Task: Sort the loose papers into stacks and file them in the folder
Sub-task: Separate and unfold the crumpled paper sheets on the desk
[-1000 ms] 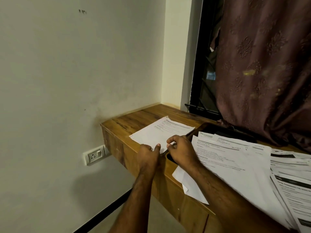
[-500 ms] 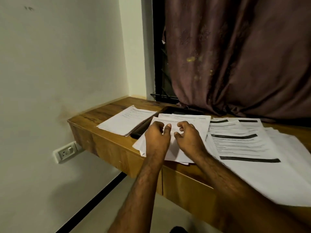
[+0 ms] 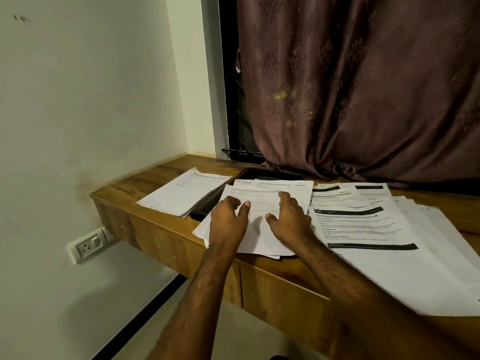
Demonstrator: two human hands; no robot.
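A neat stack of printed papers (image 3: 181,193) lies at the left end of the wooden desk (image 3: 145,224). A dark folder (image 3: 270,175) lies in the middle, mostly covered by a loose pile of sheets (image 3: 262,237). My left hand (image 3: 228,222) and my right hand (image 3: 288,219) both rest flat on that pile, fingers spread and relaxed. To the right spreads a wide fan of loose papers with black header bars (image 3: 368,229), some overhanging the front edge.
A dark patterned curtain (image 3: 363,87) hangs behind the desk over a barred window. A white wall with a power socket (image 3: 88,245) is on the left. The desk has cabinet doors (image 3: 280,297) under its front edge.
My hands have left the left stack and moved right onto the pile over the folder. The fingers have since spread apart on it. The view has swung to the right.
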